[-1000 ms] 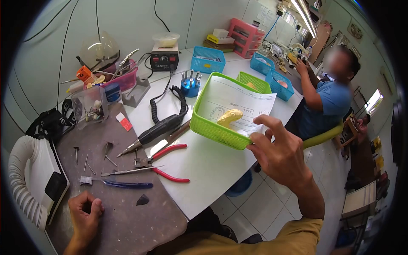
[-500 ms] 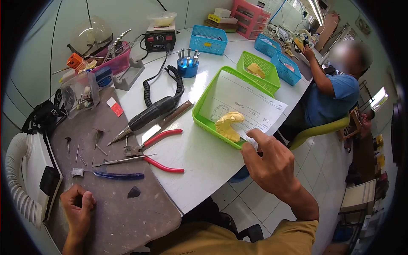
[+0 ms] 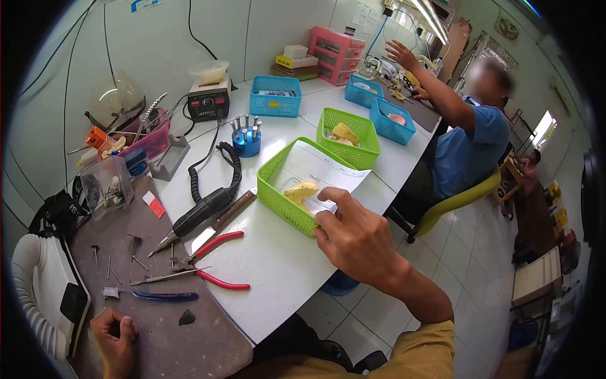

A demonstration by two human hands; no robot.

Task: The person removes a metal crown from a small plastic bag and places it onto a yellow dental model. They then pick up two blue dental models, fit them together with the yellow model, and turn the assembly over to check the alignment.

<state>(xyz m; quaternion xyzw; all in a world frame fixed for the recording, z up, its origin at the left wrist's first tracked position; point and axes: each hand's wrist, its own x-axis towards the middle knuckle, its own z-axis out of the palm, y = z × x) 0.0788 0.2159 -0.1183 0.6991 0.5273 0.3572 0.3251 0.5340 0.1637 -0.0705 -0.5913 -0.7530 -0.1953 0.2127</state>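
Note:
My right hand (image 3: 363,243) is at the near right corner of a green basket (image 3: 282,205), with its fingers curled over the rim and the thumb on the outer side. Inside the basket, a yellow dental cast (image 3: 300,191) rests against a printed paper sheet (image 3: 315,165) that sticks out over the far rim. Part of the cast and the paper is hidden by my fingers. Loosely curled, my left hand (image 3: 115,338) rests on the brown mat (image 3: 183,354) with nothing visible in it. Nearest to it lies a blue toothbrush (image 3: 161,295).
Red-handled pliers (image 3: 218,243), a knife (image 3: 233,211) and a black handpiece (image 3: 202,211) lie mid-table. Behind stand a blue bur holder (image 3: 246,142), another green basket (image 3: 353,136) and blue baskets (image 3: 276,98). A white suction hose (image 3: 28,290) is at left; a co-worker (image 3: 470,136) sits at right.
The view has tilted upward, so the table appears lower and more slanted. My right hand has turned further over the basket's corner. The co-worker has raised an arm. My left hand stays put.

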